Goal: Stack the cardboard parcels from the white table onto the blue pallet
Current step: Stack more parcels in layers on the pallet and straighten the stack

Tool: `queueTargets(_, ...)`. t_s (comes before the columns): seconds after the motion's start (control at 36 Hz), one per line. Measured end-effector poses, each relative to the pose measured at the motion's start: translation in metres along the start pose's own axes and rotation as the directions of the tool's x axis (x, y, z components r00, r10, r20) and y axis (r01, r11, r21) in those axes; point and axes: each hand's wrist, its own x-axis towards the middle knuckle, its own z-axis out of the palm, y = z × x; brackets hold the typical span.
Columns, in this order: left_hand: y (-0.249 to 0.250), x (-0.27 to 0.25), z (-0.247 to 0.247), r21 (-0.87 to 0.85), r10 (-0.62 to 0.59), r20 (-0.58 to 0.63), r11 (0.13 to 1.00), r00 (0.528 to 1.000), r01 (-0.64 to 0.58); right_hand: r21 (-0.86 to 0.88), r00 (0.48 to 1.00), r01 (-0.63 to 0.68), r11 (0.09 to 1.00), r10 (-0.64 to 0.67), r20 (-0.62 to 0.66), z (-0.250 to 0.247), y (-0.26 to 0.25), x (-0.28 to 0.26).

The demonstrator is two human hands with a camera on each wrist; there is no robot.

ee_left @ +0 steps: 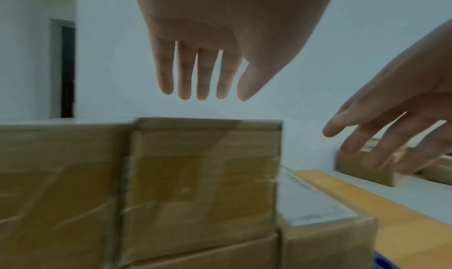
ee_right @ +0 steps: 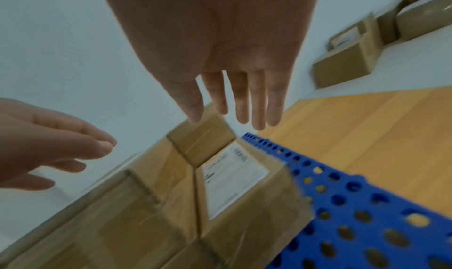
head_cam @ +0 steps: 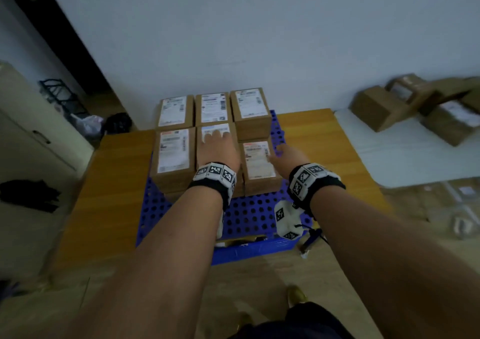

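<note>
Several labelled cardboard parcels stand in two rows on the blue perforated pallet (head_cam: 249, 214). My left hand (head_cam: 218, 144) hovers open, fingers straight, just over the middle front parcel (head_cam: 217, 127); the left wrist view shows my left hand (ee_left: 203, 79) clear above that parcel's top (ee_left: 203, 176). My right hand (head_cam: 284, 154) is open and empty beside the lower right front parcel (head_cam: 257, 159). In the right wrist view my right hand (ee_right: 234, 99) reaches over this parcel (ee_right: 232, 180) and the pallet (ee_right: 354, 205). More parcels (head_cam: 415, 105) lie on the white table (head_cam: 402, 157).
The pallet rests on a low wooden platform (head_cam: 117, 182) against the white wall. A pale cabinet (head_cam: 26, 131) stands at the left, with black cloth (head_cam: 28, 194) and bags (head_cam: 104, 124) on the floor. The pallet's front rows are bare.
</note>
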Motion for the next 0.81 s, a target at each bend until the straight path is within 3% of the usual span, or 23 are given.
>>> queueTargets(0.28,0.173,0.003,0.013,0.033,0.301,-0.024,0.953,0.953,-0.3,0.011,0.975,-0.152,0.988,0.152,-0.163,-0.082,0.136,-0.008)
queueTargets(0.33,0.19,0.003,0.018,0.019,0.321,-0.008,0.947,0.947,-0.321,-0.003,0.971,-0.151,0.989,0.148,-0.186,-0.089,0.15,-0.007)
queueTargets(0.61,0.397,0.006,0.035,-0.062,0.449,0.04,0.893,0.893,-0.446,-0.067,0.934,-0.24,0.969,0.211,-0.29,-0.208,0.316,-0.001)
queueTargets(0.81,0.502,0.006,0.039,-0.088,0.5,0.047,0.864,0.865,-0.495,-0.101,0.912,-0.295,0.95,0.248,-0.328,-0.275,0.402,0.005)
